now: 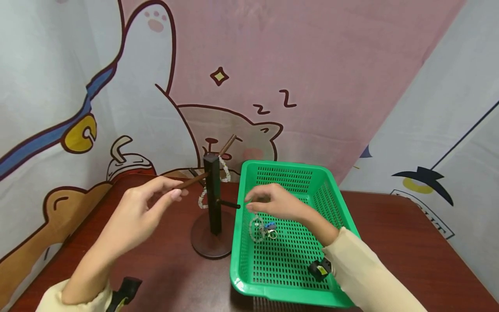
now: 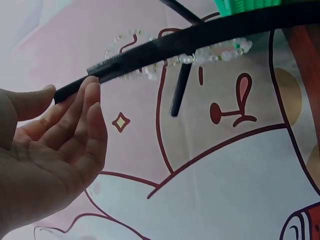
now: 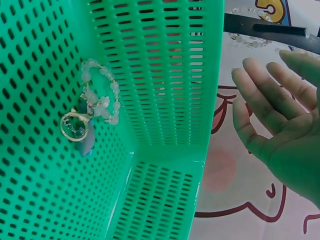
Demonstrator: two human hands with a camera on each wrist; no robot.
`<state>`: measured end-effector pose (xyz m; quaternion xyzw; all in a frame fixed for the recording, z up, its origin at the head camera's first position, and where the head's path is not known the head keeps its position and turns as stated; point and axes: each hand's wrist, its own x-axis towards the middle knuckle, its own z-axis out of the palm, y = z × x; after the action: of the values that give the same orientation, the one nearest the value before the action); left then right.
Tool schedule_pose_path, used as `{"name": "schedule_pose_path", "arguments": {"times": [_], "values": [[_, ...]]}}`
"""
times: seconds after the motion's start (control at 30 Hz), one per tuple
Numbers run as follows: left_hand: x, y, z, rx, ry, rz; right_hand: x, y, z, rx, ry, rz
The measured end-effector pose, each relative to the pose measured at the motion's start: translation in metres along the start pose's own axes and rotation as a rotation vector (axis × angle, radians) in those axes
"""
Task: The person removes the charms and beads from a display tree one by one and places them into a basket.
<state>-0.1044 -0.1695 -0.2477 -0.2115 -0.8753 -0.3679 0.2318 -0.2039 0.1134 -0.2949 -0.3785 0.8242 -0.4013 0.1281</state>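
A dark wooden stand [image 1: 213, 195] with several pegs and a round base stands left of the green basket. My left hand [image 1: 136, 212] pinches the end of its front-left peg [image 1: 195, 180] between thumb and fingers; the left wrist view shows this too. Beaded bracelets [image 2: 220, 52] hang on other pegs. My right hand [image 1: 274, 201] is over the basket's left side, fingers loosely bent near a short peg [image 1: 231, 204], with nothing in them. Inside the green basket [image 1: 343, 208] lie a pale beaded bracelet [image 3: 116, 90] and a ring-shaped keychain [image 3: 75, 126] with a blue-grey charm.
The stand and basket rest on a reddish-brown table [image 1: 163, 268]. Behind them hangs a cloth printed with cartoon animals [image 1: 312, 78]. The basket's left rim runs close beside the stand's base. A black wrist camera [image 1: 319, 269] sits at my right sleeve.
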Motion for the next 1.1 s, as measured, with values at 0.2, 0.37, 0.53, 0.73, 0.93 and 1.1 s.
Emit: {"name": "schedule_pose_path", "arguments": {"times": [0.2,0.37,0.53,0.73,0.93,1.1], "values": [[0.004,-0.008,-0.006,-0.045,-0.074,-0.038,-0.005,0.004,-0.001,-0.002,-0.003,0.009],[0.011,-0.018,-0.009,-0.105,-0.11,-0.017,-0.007,0.007,-0.001,0.007,-0.006,-0.008],[0.019,-0.029,-0.011,-0.152,-0.151,-0.046,-0.008,0.011,0.001,0.006,-0.007,-0.02],[0.027,-0.039,-0.012,-0.174,-0.192,-0.079,-0.01,0.014,0.002,0.004,-0.005,0.02],[0.033,-0.045,-0.01,-0.189,-0.204,-0.09,-0.009,0.017,0.003,0.003,-0.002,0.011],[0.034,-0.046,-0.01,-0.185,-0.187,-0.069,-0.007,0.013,0.003,-0.007,-0.001,-0.013]]}}
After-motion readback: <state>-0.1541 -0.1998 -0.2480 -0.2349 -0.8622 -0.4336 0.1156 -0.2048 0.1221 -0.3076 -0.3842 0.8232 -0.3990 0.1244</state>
